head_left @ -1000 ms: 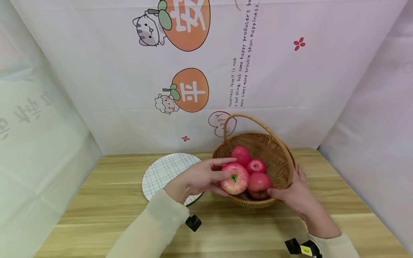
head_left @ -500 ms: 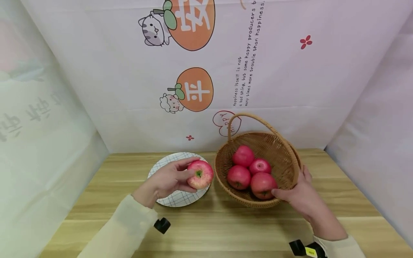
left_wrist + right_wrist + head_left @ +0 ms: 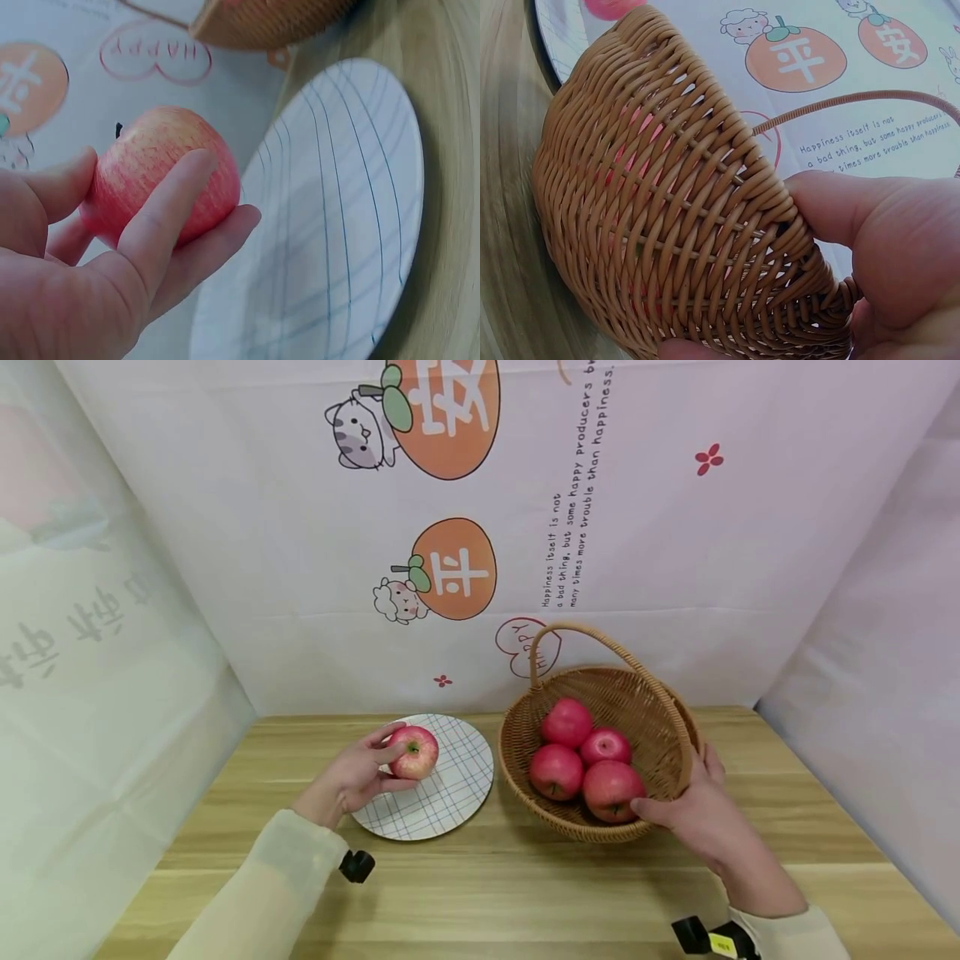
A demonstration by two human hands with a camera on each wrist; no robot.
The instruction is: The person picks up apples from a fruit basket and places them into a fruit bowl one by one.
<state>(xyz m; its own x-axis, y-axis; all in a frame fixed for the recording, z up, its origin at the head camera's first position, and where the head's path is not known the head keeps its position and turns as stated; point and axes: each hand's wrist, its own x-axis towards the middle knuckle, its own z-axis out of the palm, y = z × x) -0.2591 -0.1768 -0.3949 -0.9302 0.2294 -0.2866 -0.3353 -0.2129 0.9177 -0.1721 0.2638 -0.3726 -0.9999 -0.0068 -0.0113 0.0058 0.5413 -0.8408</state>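
Note:
My left hand [image 3: 362, 774] holds a red apple [image 3: 415, 752] between thumb and fingers, over the left part of a round white plate [image 3: 453, 793] with a blue grid pattern. The left wrist view shows the apple [image 3: 161, 176] raised above the plate [image 3: 330, 195], its stem turned away from the palm. To the right, my right hand [image 3: 693, 802] grips the rim of a wicker basket [image 3: 645, 710], thumb over the edge. Several red apples [image 3: 556, 772] lie inside the basket, which tilts toward me. Through the weave of the basket [image 3: 667, 202] some red shows in the right wrist view.
The plate and basket stand side by side near the back of a wooden table [image 3: 480, 893]. Behind them hangs a white printed cloth [image 3: 637, 543], with more cloth along both sides. The arched basket handle [image 3: 600, 639] rises in front of the back cloth.
My left hand has carried the apple out of the basket and leftward over the plate. My right hand has stayed on the basket rim, and the basket has hardly moved.

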